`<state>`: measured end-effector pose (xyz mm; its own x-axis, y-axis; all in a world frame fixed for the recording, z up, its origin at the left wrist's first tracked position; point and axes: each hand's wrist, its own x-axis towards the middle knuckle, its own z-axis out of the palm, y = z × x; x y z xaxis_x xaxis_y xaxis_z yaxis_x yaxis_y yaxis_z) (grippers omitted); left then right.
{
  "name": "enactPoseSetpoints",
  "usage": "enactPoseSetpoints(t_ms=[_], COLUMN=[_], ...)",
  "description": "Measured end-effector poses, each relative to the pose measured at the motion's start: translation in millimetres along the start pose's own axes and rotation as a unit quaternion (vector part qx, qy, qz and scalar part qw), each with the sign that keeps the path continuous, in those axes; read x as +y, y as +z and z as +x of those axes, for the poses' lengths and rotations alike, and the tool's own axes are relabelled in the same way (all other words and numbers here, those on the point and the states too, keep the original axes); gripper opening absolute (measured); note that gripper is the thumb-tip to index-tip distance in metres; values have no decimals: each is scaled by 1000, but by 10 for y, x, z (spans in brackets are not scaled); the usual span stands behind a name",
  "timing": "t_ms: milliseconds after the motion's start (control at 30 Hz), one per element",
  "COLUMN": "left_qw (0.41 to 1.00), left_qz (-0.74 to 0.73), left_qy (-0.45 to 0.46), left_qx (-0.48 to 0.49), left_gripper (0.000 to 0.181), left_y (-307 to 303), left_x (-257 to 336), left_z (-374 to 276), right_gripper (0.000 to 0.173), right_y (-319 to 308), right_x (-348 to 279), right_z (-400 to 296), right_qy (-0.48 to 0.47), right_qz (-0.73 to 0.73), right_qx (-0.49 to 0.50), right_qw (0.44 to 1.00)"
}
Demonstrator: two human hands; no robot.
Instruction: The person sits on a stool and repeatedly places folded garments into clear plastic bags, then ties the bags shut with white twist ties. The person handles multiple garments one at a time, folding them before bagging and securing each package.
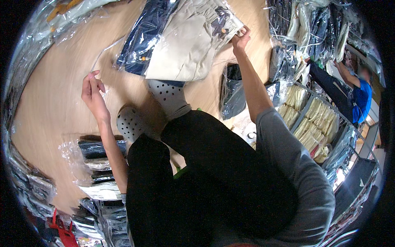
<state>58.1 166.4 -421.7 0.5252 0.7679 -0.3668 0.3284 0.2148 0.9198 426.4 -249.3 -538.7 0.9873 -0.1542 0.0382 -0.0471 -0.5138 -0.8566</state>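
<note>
A folded cream garment (185, 49) with a gathered section and a dark printed or stitched motif lies in front of me. My right hand (241, 40) grips its upper right edge between thumb and fingers. Partly under it, to the left, is a folded dark blue garment (139, 37) in clear plastic, with small orange and white beads showing. A thin white strap (106, 51) runs from that bundle down to my left hand (94, 94), whose fingertips pinch its end. Two perforated grey clogs (131, 123) on my feet are just below the garments.
Packaged dark garments (233, 92) lie right of my feet. Another bagged stack (101, 163) is at lower left. Wrapped clothing lines the left rim. A metal rack (304, 114) holds cream bundles (318, 120) on the right. Beyond it a person in a blue shirt (364, 95) handles bagged clothes.
</note>
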Motion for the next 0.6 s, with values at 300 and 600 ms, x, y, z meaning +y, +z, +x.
enactPoseSetpoints(t_ms=[300,600], left_qw=[1000,973], left_qz=[-13,166], left_qy=[-18,-4], left_qx=[-17,-162], left_gripper=[29,30], left_y=[-30,-318], left_x=[-25,764], left_z=[-20,-332], right_gripper=[12,25], right_y=[-206,-1258], right_x=[-473,-1023], right_z=[-300,-1354], right_qy=[-10,-109], right_qz=[-253,-313], right_qx=[-118,-283], right_qw=[960,900])
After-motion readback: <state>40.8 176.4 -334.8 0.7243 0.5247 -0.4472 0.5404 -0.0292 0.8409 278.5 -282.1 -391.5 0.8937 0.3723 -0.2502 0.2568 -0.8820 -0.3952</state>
